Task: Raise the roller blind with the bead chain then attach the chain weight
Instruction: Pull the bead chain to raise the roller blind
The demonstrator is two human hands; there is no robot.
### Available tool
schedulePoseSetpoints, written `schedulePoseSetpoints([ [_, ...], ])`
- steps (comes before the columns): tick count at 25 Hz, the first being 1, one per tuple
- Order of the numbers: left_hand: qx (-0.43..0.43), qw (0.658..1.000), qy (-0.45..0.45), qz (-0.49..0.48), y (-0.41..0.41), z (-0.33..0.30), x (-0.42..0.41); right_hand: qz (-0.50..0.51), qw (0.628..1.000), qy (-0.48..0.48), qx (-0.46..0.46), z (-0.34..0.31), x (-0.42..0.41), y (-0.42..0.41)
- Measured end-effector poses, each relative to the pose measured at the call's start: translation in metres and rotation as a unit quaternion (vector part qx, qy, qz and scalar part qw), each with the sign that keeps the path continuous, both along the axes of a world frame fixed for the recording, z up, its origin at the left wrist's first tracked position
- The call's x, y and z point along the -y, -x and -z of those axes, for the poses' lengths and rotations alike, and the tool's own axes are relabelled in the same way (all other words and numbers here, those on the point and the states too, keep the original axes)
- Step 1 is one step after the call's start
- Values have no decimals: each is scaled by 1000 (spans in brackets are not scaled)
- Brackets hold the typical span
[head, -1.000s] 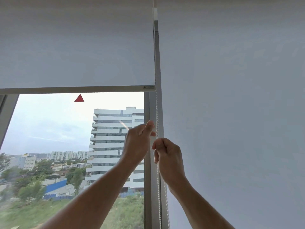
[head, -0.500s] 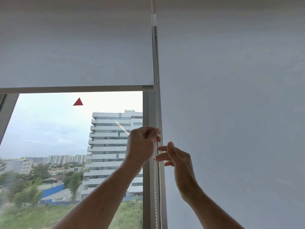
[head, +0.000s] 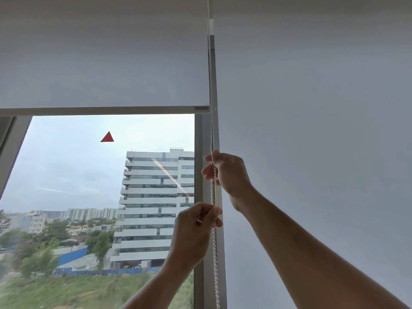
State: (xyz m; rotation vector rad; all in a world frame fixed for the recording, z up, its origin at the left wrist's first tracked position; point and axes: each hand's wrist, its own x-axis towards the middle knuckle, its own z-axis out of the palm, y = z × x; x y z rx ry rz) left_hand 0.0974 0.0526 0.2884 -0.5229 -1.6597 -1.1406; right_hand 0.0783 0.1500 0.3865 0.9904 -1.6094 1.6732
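A white roller blind (head: 102, 63) covers the upper part of the left window, its bottom bar (head: 98, 111) level across the pane. The white bead chain (head: 215, 253) hangs down the grey window post (head: 201, 152) at the blind's right edge. My right hand (head: 227, 172) is the higher one, fingers closed on the chain. Below it my left hand (head: 196, 230) pinches the same chain between thumb and fingers. No chain weight is in view.
A second white blind (head: 323, 130) hangs fully down over the right window. A red triangle sticker (head: 107, 137) sits on the left glass. Outside are a tall white building and trees. The sloped frame (head: 13, 139) borders the left side.
My right hand has risen up the chain and closed on it above my left hand. My left hand has come down with the chain. The blind's bottom bar sits slightly higher against the view outside.
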Motion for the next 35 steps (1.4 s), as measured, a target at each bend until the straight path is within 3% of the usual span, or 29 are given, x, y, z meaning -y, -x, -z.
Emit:
schedulePoseSetpoints([
  [9, 45, 993, 104, 38, 9, 18, 18, 79, 993, 59, -67, 34, 11, 22],
  [16, -36, 998, 41, -8, 15, -41, 12, 93, 991, 29, -91, 68, 9, 26],
  [24, 23, 998, -14, 52, 16, -88, -5, 76, 992, 15, -96, 84, 3, 29],
  [28, -1, 1000, -15, 26, 15, -84, -3, -21, 997, -38, -63, 80, -15, 32],
  [30, -22, 1000, 9, -1, 14, -79, -1, -80, 996, -15, -24, 75, -25, 36],
  [35, -29, 998, 55, -3, 14, -50, -7, -13, 999, 29, 4, 48, -24, 36],
])
